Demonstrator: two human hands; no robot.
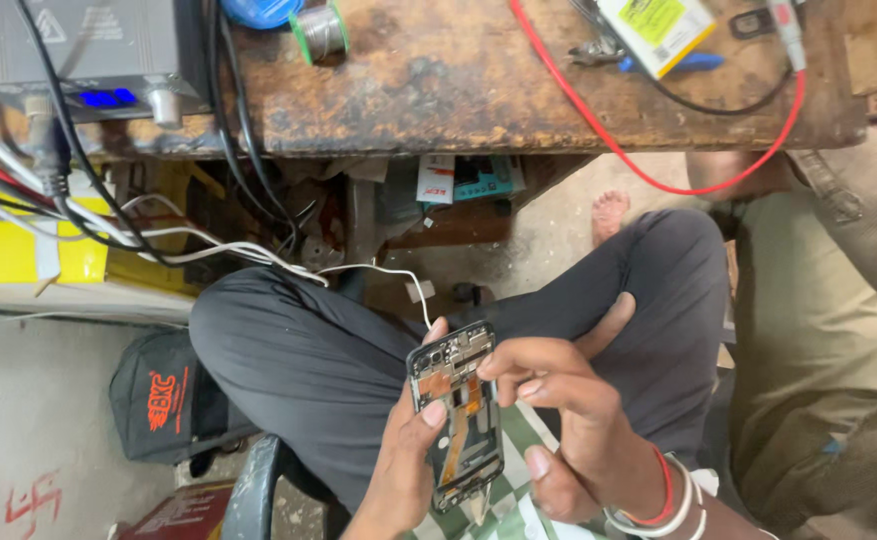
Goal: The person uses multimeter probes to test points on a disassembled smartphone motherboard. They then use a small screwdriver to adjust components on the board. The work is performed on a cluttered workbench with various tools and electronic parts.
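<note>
1. Low in the middle of the frame, the left hand (410, 448) cradles an opened black smartphone with its back cover off (455, 415), fingers curled around its edge, thumb pressed on its exposed board.
2. The right hand (563, 415) pinches at the phone's inner parts with gathered fingertips.
3. Best done steadily, I judge: brace the phone over the lap in dark trousers (338, 350), and keep light pressure near the orange flex strip (455, 445).

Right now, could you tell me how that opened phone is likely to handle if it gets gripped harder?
The opened phone, held between left hand and right hand, probably weighs little. Its back is off, so exposed parts look fragile. The thin frame may flex.
</note>
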